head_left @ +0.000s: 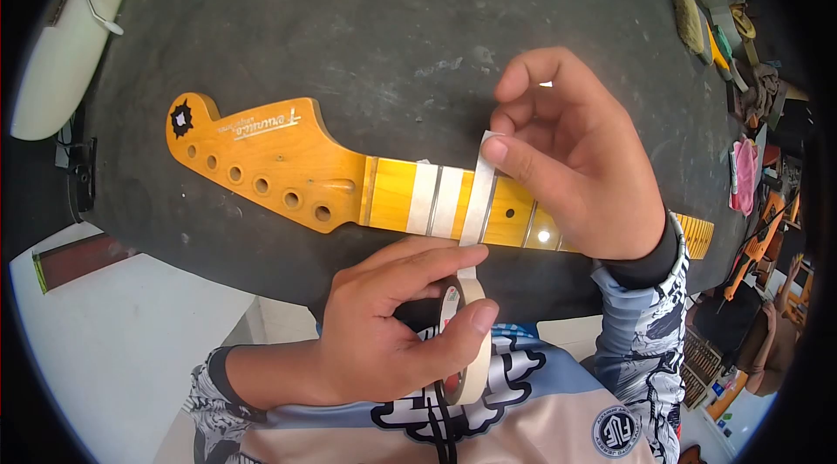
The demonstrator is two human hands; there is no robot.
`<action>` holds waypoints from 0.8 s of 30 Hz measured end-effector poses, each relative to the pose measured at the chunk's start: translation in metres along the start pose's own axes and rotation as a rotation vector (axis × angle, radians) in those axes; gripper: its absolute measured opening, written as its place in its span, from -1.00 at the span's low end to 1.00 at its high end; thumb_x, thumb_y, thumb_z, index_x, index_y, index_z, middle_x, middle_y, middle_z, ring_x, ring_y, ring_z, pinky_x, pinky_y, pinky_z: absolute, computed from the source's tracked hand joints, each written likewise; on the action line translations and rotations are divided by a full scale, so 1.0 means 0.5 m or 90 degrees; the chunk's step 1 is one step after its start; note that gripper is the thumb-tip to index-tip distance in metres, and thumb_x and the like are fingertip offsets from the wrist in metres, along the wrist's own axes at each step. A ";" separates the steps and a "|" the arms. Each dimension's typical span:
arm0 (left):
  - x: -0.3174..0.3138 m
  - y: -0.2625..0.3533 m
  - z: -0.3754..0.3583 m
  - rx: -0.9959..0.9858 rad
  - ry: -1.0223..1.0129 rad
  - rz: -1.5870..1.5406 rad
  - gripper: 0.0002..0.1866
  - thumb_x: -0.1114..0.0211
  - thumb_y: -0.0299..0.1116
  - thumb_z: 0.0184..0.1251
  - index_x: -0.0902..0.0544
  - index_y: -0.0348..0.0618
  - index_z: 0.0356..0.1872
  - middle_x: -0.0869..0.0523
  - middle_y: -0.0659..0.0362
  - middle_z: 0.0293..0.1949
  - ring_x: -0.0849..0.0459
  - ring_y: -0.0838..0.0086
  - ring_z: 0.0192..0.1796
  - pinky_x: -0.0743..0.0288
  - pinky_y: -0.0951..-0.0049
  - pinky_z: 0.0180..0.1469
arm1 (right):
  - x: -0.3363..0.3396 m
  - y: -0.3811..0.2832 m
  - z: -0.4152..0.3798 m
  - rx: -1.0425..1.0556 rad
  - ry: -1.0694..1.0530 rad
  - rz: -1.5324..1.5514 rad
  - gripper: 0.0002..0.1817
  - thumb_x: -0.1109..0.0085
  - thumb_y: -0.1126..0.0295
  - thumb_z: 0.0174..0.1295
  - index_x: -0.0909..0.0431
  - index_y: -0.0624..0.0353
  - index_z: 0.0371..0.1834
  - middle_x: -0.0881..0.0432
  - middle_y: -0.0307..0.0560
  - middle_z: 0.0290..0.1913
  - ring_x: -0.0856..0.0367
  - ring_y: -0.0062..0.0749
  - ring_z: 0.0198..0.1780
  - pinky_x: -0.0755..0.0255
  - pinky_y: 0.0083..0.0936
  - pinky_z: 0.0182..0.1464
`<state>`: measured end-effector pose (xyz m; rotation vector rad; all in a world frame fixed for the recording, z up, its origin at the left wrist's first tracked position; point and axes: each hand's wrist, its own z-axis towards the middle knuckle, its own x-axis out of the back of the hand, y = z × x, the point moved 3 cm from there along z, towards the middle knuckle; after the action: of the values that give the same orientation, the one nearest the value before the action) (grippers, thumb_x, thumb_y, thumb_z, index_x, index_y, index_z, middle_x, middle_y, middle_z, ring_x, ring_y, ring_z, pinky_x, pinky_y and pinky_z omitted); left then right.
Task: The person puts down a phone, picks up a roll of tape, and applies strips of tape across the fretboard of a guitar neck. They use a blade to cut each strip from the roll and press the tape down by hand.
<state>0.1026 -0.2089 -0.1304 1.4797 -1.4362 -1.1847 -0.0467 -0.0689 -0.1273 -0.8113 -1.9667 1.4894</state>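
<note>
A guitar neck (399,194) lies face up on the dark bench, its orange headstock (270,159) pointing left. Two strips of masking tape (423,198) cross the fretboard near the nut, with a fret showing between them. My left hand (392,307) grips a roll of masking tape (475,359) below the neck. From the roll a length of tape (479,202) runs up across the fretboard beside the other strips. My right hand (580,159) holds the free end of that length at the thumb, over the neck's far edge; its index finger curls above, apart from the thumb.
The dark bench top (392,45) spreads around the neck. A white guitar body (70,54) is at the far left. Brushes and assorted tools (715,37) lie along the right side, with a pink cloth (744,172) lower down. Another person's arm (767,342) shows at the far right.
</note>
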 end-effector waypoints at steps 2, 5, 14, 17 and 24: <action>0.000 0.000 0.000 0.002 -0.001 -0.003 -0.54 -0.35 -0.34 0.44 -0.62 -0.52 0.21 -0.66 -0.14 0.11 -0.76 0.26 0.10 -0.73 0.35 0.13 | -0.001 -0.001 0.000 -0.001 0.001 -0.001 -0.62 -0.28 0.63 0.36 -0.38 0.18 0.15 -0.54 -0.24 -0.12 -0.52 -0.71 -0.10 -0.46 -0.71 -0.04; -0.001 0.000 0.000 0.000 0.001 -0.002 -0.53 -0.35 -0.33 0.44 -0.62 -0.51 0.21 -0.66 -0.13 0.10 -0.76 0.26 0.10 -0.73 0.35 0.13 | -0.001 0.001 0.000 0.004 0.004 -0.002 -0.63 -0.28 0.63 0.36 -0.38 0.19 0.15 -0.55 -0.24 -0.13 -0.52 -0.72 -0.10 -0.45 -0.72 -0.05; 0.000 -0.001 0.000 0.016 0.004 -0.013 -0.55 -0.36 -0.34 0.45 -0.62 -0.50 0.21 -0.66 -0.13 0.12 -0.76 0.25 0.10 -0.74 0.35 0.11 | -0.003 0.000 0.001 -0.016 0.003 -0.023 -0.65 -0.29 0.61 0.36 -0.39 0.21 0.12 -0.55 -0.25 -0.15 -0.53 -0.72 -0.12 -0.45 -0.72 -0.07; 0.000 -0.001 0.000 0.012 0.003 -0.012 -0.56 -0.35 -0.35 0.45 -0.61 -0.49 0.21 -0.66 -0.13 0.13 -0.77 0.25 0.10 -0.75 0.36 0.10 | -0.002 0.000 0.002 -0.015 0.005 -0.059 -0.67 -0.29 0.61 0.35 -0.40 0.21 0.09 -0.56 -0.25 -0.17 -0.54 -0.72 -0.13 -0.45 -0.72 -0.08; -0.001 -0.001 0.000 0.018 0.004 -0.026 -0.57 -0.33 -0.36 0.47 -0.61 -0.47 0.22 -0.66 -0.12 0.14 -0.76 0.27 0.12 -0.74 0.37 0.11 | -0.001 -0.006 0.003 -0.054 0.014 -0.105 -0.66 -0.32 0.60 0.32 -0.42 0.22 0.08 -0.58 -0.26 -0.21 -0.56 -0.72 -0.17 -0.46 -0.72 -0.12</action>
<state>0.1028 -0.2081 -0.1306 1.5377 -1.4304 -1.1877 -0.0481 -0.0707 -0.1247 -0.6789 -2.0396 1.3045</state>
